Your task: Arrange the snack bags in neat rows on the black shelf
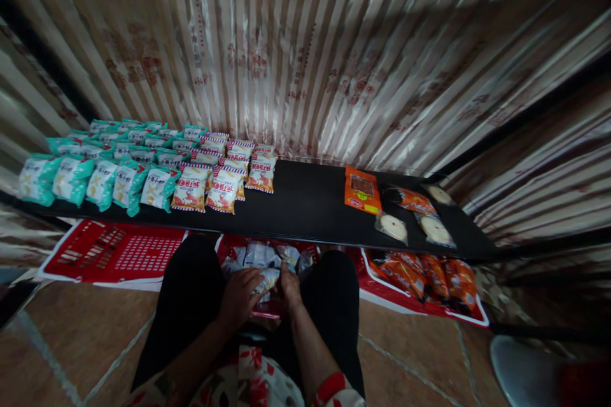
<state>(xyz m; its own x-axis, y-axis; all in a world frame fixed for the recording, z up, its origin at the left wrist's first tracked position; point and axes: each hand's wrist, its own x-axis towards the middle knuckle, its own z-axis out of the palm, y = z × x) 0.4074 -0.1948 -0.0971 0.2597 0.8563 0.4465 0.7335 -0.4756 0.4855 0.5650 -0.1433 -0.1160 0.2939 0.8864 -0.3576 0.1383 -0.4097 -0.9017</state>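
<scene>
Over the red middle basket (265, 313) between the person's knees, the left hand (241, 294) lies curved across the top of a pale packet (268, 280), fingers bent onto its wrapper, while the right hand (289, 283) sits upright at the packet's right end; how far its fingers close underneath I cannot tell. One hand above and one at the side probably keep a soft, slippery bag from sliding. The basket, holding other pale packets (260, 254), stands just below the edge of the black shelf (305, 203), seemingly so that both are within easy reach. On the shelf's left, teal packets (102, 182) stand in close rows, with white-and-orange packets (222, 189) beside them; facing forward and packed tightly, they likely prop one another up and show their labels. At the right, an orange pouch (361, 189) and round pale packs (393, 227) lie flat and loosely spaced, perhaps because they are too thin to stand unaided. Below them, the right basket (382, 280) keeps orange packets (435, 273) grouped together.
</scene>
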